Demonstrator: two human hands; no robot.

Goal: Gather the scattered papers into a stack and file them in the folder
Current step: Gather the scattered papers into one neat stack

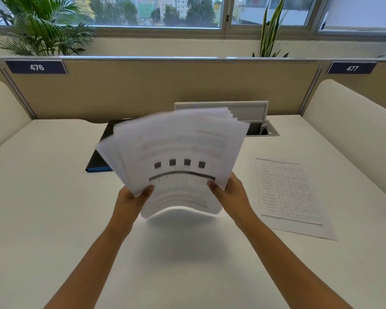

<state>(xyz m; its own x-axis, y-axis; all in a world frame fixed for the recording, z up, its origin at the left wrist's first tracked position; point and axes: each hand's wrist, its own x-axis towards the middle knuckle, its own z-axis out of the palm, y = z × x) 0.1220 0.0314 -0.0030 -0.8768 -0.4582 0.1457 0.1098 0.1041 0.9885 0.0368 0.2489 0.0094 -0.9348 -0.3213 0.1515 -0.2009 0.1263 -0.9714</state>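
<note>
A loose, fanned stack of printed papers [176, 152] is lifted above the white desk, blurred by motion, its lower edge bowed upward. My left hand [133, 198] grips the stack's lower left side and my right hand [228, 194] grips its lower right side, thumbs on top. Behind the stack a dark folder [98, 162] with a blue edge lies flat on the desk, mostly hidden by the papers. One single sheet with a printed table [288, 192] lies flat on the desk to the right of my right hand.
The white desk [42, 197] is bounded by a beige partition [143, 90] at the back and white side dividers. A grey cable tray with an open lid [257, 121] sits at the back centre. Plants and windows stand beyond the partition.
</note>
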